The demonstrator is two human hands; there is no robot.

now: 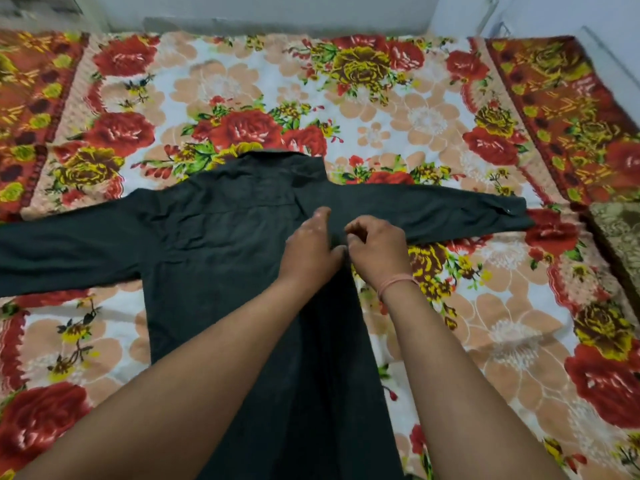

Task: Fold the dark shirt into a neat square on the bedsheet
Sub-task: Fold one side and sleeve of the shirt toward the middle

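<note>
One dark long-sleeved cloth shirt (221, 258), laid flat and back-up at the middle of the bed, collar (273, 157) on the far side, hem toward the person. Left sleeve (62, 251) stretched straight out to the left; right sleeve (450, 213) stretched out to the right, a small button at its cuff. Left hand (311, 245): fingers straight, pressing flat on the shirt near the right shoulder. Right hand (379, 249): just beside the left, fingers curled, pinching the cloth at the base of the right sleeve; pink thread band (398, 284) on that wrist. One floral bedsheet (433, 126), red roses and peach flowers on white with red patterned borders, under everything. Pale wall (277, 8) beyond.
</note>
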